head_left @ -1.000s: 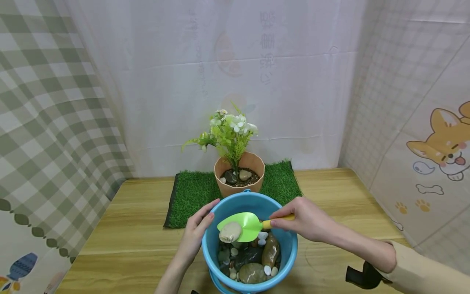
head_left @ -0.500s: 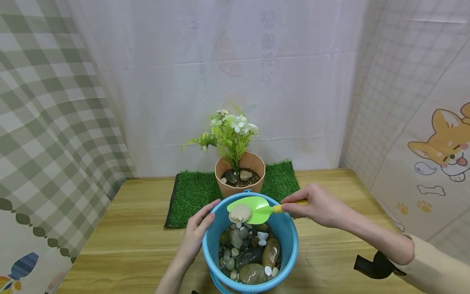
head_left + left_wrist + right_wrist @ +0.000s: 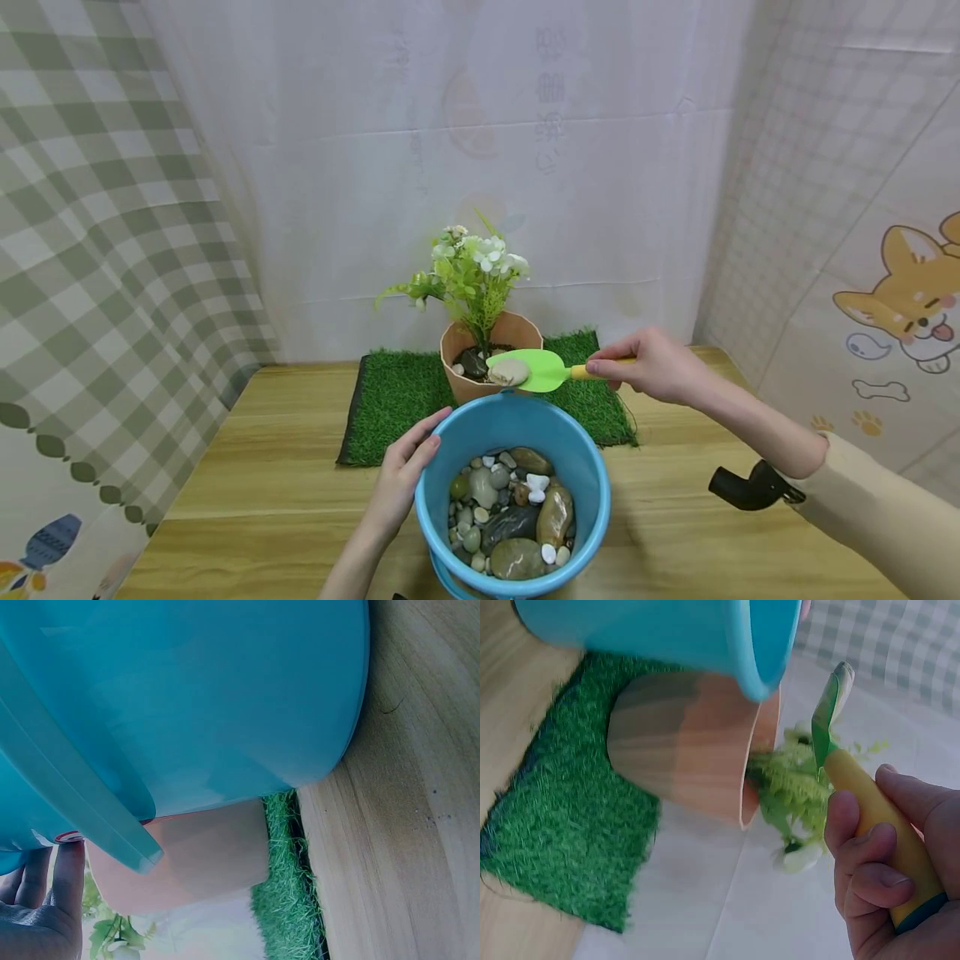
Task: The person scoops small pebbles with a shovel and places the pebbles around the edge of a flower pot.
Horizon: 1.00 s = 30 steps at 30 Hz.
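Right hand [image 3: 651, 367] grips green trowel [image 3: 549, 370] carrying pale stone [image 3: 509, 372], near planter [image 3: 467, 388]. Left hand [image 3: 400, 473], relaxed, straight-fingered, touches blue bucket [image 3: 599, 500].

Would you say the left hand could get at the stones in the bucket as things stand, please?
Probably yes: the left hand rests against the blue bucket, whose uncovered top leaves a way to the stones.

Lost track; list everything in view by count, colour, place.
Table: 1, tan, beneath
Mat: 1, green, on table
Pot: 1, terracotta, on mat
Plant: 1, green/white, in pot
Pot stones: 2+, mixed, inside
Bucket: 1, blue, on table
Bucket stones: many, mixed, inside
Trowel: 1, green/yellow, near pot
Stone: 1, pale, on trowel
Cloths: 3, patterned white, edging table
Sleeve: 1, beige, right side
Gadget: 1, black, by sleeve
Left hand: 1, touching bucket
Right hand: 1, holding trowel
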Each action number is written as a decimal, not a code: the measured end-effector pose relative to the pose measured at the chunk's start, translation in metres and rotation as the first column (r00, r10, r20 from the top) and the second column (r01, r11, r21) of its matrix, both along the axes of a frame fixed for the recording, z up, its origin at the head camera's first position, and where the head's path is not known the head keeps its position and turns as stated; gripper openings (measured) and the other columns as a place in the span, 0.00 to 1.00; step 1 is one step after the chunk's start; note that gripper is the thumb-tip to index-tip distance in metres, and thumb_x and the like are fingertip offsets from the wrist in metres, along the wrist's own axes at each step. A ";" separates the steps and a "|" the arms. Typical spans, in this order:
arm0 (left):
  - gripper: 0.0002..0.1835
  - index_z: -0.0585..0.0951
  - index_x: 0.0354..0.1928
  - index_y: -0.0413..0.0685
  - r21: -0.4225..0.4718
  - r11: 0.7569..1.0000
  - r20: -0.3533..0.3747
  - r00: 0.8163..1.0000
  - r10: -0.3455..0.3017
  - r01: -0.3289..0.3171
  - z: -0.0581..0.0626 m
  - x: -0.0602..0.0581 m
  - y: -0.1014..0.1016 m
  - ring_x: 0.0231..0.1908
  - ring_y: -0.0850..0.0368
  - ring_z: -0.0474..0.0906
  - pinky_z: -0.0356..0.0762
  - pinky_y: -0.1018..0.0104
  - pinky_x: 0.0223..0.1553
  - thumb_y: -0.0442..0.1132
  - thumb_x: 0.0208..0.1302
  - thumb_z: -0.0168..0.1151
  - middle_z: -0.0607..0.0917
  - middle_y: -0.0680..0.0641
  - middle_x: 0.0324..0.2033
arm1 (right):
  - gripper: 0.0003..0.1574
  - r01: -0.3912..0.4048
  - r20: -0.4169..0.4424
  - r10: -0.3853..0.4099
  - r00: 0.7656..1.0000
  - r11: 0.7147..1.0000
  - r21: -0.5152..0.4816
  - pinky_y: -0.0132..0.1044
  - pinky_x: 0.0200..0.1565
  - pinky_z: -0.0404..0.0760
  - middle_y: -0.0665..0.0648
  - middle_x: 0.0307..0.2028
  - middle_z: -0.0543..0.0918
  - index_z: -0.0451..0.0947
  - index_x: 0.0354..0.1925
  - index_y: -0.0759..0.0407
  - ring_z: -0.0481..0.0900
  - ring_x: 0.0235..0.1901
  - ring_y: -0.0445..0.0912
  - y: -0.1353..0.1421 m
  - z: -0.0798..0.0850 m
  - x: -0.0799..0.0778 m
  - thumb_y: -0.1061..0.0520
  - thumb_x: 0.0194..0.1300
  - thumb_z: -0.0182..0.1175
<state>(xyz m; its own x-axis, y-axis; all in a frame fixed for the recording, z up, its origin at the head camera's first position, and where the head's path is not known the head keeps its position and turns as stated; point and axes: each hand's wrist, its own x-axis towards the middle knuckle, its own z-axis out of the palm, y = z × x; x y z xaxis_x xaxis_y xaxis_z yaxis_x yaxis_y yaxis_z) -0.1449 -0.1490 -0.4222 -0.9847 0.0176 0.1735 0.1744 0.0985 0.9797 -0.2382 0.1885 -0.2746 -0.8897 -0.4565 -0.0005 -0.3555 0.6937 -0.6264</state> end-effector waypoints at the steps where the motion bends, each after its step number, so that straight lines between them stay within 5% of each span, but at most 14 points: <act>1: 0.24 0.74 0.73 0.41 0.002 1.000 0.000 1.000 0.000 0.000 0.000 0.000 0.000 0.65 0.37 0.81 0.88 0.59 0.58 0.40 0.82 0.50 0.80 0.34 0.68 | 0.17 0.007 0.005 -0.007 1.000 1.000 0.004 0.29 0.19 0.63 0.49 0.24 0.86 0.91 0.51 0.60 0.66 0.18 0.38 0.000 0.001 -0.004 0.51 0.74 0.65; 7: 0.24 0.74 0.73 0.41 0.008 1.000 -0.003 1.000 -0.003 0.003 -0.001 0.000 -0.001 0.63 0.47 0.84 0.86 0.65 0.57 0.40 0.82 0.51 0.81 0.34 0.68 | 0.17 0.034 -0.025 -0.033 0.999 0.998 0.045 0.31 0.21 0.65 0.49 0.24 0.86 0.91 0.50 0.59 0.68 0.21 0.41 -0.004 0.008 -0.026 0.50 0.75 0.64; 13: 0.24 0.74 0.73 0.41 0.014 1.000 -0.003 1.000 -0.008 0.008 -0.001 0.000 -0.001 0.64 0.40 0.82 0.87 0.64 0.57 0.40 0.82 0.51 0.81 0.34 0.67 | 0.17 0.022 -0.046 -0.020 0.999 0.998 0.061 0.31 0.22 0.64 0.47 0.22 0.86 0.92 0.49 0.57 0.68 0.21 0.42 -0.013 0.010 -0.041 0.48 0.74 0.65; 23: 0.24 0.74 0.73 0.40 0.004 1.000 -0.012 1.000 -0.009 0.009 0.000 0.000 0.001 0.65 0.36 0.81 0.87 0.62 0.58 0.40 0.82 0.51 0.81 0.34 0.67 | 0.16 -0.018 -0.072 0.023 0.997 0.997 0.071 0.30 0.22 0.63 0.50 0.23 0.89 0.92 0.47 0.60 0.71 0.20 0.40 -0.025 -0.004 -0.059 0.50 0.73 0.66; 30: 0.24 0.75 0.73 0.41 0.011 1.000 0.004 1.000 0.003 -0.003 0.000 0.000 0.001 0.63 0.45 0.83 0.86 0.66 0.57 0.40 0.82 0.51 0.81 0.35 0.68 | 0.15 -0.073 -0.092 0.083 0.992 0.991 0.108 0.29 0.23 0.66 0.55 0.25 0.91 0.93 0.45 0.60 0.78 0.21 0.38 -0.038 -0.015 -0.070 0.51 0.72 0.67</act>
